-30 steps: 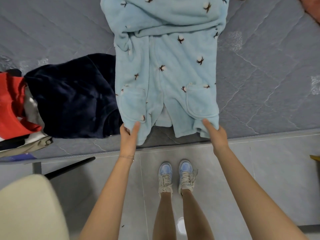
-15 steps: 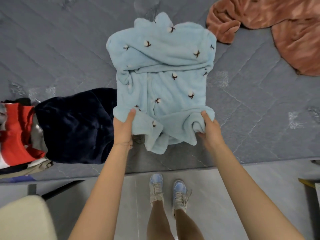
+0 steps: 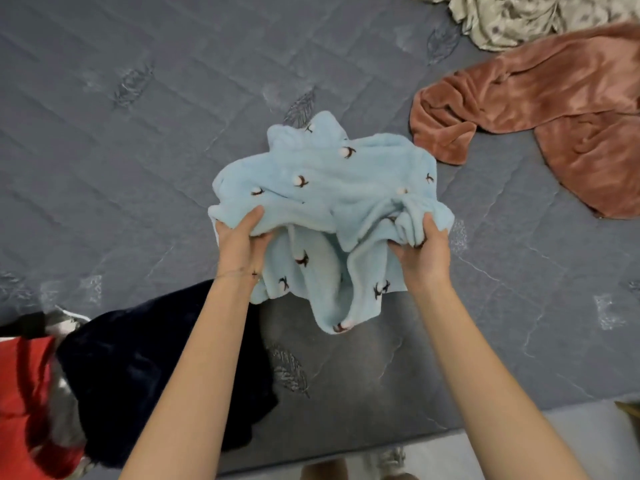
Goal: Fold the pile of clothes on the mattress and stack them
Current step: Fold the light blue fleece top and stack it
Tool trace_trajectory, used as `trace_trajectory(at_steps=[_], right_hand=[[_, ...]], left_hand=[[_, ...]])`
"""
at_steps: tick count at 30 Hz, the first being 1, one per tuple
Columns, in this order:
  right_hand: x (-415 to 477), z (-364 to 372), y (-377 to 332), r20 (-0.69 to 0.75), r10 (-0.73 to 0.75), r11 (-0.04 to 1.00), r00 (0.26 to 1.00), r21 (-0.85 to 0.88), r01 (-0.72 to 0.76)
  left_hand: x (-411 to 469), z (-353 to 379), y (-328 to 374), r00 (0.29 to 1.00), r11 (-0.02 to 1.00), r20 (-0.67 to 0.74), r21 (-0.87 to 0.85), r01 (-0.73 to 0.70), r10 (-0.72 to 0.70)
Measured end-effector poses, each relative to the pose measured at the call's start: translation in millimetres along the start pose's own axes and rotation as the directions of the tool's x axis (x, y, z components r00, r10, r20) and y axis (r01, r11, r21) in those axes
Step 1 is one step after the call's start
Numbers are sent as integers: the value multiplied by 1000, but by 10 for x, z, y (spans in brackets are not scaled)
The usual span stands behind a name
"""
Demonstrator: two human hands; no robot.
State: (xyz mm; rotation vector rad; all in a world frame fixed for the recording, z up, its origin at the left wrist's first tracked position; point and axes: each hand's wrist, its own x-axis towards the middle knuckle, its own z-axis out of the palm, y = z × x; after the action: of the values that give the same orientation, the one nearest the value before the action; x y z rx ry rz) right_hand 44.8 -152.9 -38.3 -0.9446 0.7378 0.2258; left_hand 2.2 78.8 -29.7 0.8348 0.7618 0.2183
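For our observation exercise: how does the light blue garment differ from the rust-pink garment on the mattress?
The light blue garment bears a small print; the rust-pink garment is plain. The blue one is bunched, gripped by the left hand and right hand; the rust-pink one lies spread and untouched. Both look plush.

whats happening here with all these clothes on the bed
A person is working through clothes on a grey mattress. The left hand and right hand each grip a side of a light blue fleece garment, which is bunched up between them. A navy fleece garment and a red garment lie at the left. A pinkish-brown fleece garment lies unfolded at the upper right.
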Motion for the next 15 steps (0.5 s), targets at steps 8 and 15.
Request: trace_trajectory(at_steps=[8, 15], right_hand=[[707, 644, -442, -87, -188, 978, 978, 76, 194], [1393, 1056, -658, 3, -135, 985, 991, 105, 134]], left_hand=[[1096, 337, 444, 986, 990, -159, -120, -75, 56], [1645, 613, 534, 964, 965, -258, -230, -125, 63]])
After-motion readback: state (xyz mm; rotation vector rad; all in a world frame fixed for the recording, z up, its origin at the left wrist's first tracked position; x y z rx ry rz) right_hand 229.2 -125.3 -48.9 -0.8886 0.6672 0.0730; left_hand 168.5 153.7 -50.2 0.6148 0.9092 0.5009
